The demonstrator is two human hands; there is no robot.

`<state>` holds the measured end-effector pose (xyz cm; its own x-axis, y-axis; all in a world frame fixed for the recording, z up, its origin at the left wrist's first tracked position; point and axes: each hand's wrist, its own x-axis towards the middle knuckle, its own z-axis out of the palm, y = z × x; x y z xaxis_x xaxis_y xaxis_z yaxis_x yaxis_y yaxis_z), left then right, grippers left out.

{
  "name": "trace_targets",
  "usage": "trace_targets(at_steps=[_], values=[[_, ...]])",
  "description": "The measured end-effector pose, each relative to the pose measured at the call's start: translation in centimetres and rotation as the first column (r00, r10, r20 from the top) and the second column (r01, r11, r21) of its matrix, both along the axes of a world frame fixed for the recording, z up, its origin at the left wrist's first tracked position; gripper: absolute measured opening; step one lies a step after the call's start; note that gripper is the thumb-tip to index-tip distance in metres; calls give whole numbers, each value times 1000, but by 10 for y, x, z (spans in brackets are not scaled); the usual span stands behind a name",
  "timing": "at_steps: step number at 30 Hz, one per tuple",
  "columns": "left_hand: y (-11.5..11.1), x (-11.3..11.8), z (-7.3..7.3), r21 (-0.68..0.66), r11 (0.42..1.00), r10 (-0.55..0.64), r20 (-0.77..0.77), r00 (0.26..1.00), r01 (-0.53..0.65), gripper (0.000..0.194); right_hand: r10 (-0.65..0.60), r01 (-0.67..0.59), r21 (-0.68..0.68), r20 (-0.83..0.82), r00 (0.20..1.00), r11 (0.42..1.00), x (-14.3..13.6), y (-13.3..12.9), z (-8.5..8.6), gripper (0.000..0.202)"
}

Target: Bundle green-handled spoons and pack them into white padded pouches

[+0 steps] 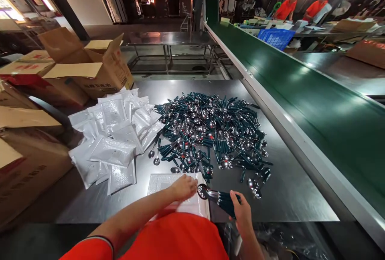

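My right hand [242,212] is closed round the dark green handles of a bunch of spoons [222,202]. Their shiny metal bowls lie together and point left, toward my left hand. On the top of a stack of white padded envelopes [161,180] rests my left hand [185,188], its fingers bent and pressed together at the envelope's right end, close to the spoon bowls. The fingertips are small, and the envelope's opening cannot be made out. Just beyond both hands spreads a large heap of loose green-handled spoons [207,127].
Plump white padded envelopes [112,154] are piled on the left of the metal table [288,188]. Open cardboard boxes [90,75] stand farther left. A green conveyor belt [300,91] runs along the right, with a blue crate [275,39] and people in orange beyond it.
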<state>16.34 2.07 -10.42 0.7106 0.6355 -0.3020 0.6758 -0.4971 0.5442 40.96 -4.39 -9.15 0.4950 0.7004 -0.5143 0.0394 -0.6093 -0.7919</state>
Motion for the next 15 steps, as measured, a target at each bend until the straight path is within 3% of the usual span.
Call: trace_targets(at_steps=[3,7,10,13,15], values=[[9,11,-6,139,965,-219,-42,975,223,21,-56,55,-42,-43,997,998,-1,-5,-6,48],[22,11,3,219,893,-373,-133,918,394,14,-122,120,-44,-49,991,992,-1,-7,-8,51],[25,5,19,242,866,-407,-166,898,438,13,-128,127,-12,-33,991,992,0,-4,-4,52],[26,2,37,225,883,-380,-173,909,412,11,-93,94,27,-7,996,995,-2,0,6,53],[29,0,51,199,904,-351,-157,923,378,10,-57,44,127,103,993,991,-4,4,16,52]])
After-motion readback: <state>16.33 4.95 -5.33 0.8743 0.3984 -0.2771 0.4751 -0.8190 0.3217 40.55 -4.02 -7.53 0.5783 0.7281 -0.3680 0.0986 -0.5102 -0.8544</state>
